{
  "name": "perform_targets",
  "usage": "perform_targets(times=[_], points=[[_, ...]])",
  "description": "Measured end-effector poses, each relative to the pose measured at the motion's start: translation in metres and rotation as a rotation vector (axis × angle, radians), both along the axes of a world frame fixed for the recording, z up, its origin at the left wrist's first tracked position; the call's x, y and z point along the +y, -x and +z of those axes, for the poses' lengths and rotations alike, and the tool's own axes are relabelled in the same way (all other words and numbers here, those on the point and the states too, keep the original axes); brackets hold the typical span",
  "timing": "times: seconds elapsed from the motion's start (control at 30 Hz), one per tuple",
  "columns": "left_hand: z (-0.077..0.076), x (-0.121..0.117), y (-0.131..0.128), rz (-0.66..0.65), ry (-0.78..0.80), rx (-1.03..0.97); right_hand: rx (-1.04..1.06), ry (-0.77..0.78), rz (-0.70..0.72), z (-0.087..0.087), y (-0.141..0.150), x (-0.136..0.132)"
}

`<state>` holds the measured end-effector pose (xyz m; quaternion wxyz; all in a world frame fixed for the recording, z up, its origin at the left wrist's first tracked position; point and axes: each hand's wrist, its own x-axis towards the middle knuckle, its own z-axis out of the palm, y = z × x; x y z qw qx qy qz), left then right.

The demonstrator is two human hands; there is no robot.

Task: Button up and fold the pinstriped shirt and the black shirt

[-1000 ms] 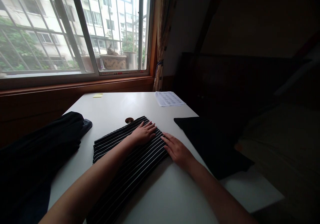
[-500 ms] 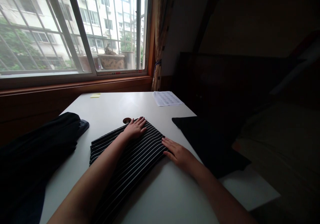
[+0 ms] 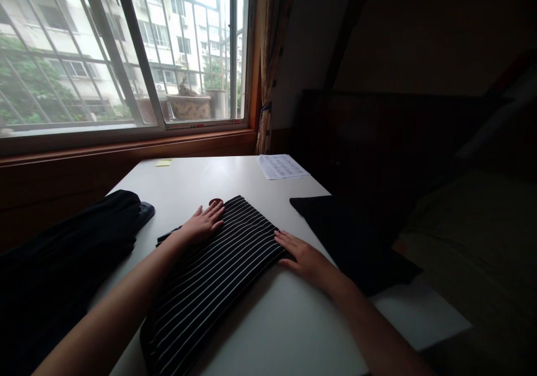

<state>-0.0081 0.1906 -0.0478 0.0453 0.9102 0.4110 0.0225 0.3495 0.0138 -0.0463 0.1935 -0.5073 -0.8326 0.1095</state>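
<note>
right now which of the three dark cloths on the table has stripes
The middle cloth, lying under both hands: thin white lines run across its black fabric, while the cloths at left and right look plain.

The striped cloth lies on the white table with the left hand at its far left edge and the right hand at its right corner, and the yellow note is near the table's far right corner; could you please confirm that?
Not quite: the head view shows the yellow note near the white table's far left corner. The rest about the striped cloth, left hand and right hand stands.
</note>
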Motion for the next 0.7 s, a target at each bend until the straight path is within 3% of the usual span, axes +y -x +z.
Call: perform_targets(times=[0.17, 0.33, 0.43, 0.53, 0.7], points=[[0.001, -0.014, 0.046, 0.028, -0.069, 0.040, -0.033, -0.041, -0.030, 0.000, -0.001, 0.001], [0.011, -0.032, 0.082, 0.023, -0.249, 0.029, -0.066, -0.232, 0.006, 0.018, 0.023, -0.006], [0.022, -0.050, 0.080, -0.052, -0.288, -0.025, -0.073, -0.273, 0.163, 0.030, 0.055, -0.016], [0.028, -0.070, 0.063, -0.184, -0.203, -0.080, -0.112, -0.265, 0.354, 0.034, 0.090, -0.026], [0.019, -0.095, 0.042, -0.284, 0.001, -0.109, -0.186, -0.309, 0.481, 0.025, 0.120, -0.032]])
